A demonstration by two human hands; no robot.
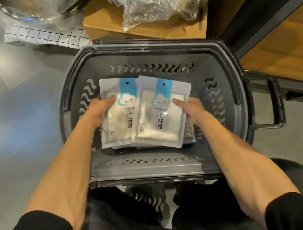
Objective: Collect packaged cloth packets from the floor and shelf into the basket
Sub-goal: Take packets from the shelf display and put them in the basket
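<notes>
A grey plastic basket [225,77] stands on the floor right in front of me. Inside it lie cloth packets, white with a blue cloud tab. My left hand [97,110] grips the left packet [117,123] by its left edge, thumb on top. My right hand [190,107] holds the right packet [159,121] by its right edge, thumb on its front. The right packet overlaps the left one. More packets lie beneath them, mostly hidden.
A cardboard box [106,23] with crumpled clear plastic wrap [150,0] sits beyond the basket. A white grid-patterned item [42,36] and a glass bowl [34,8] lie at the back left. A dark shelf unit with wooden boards [282,38] stands at the right.
</notes>
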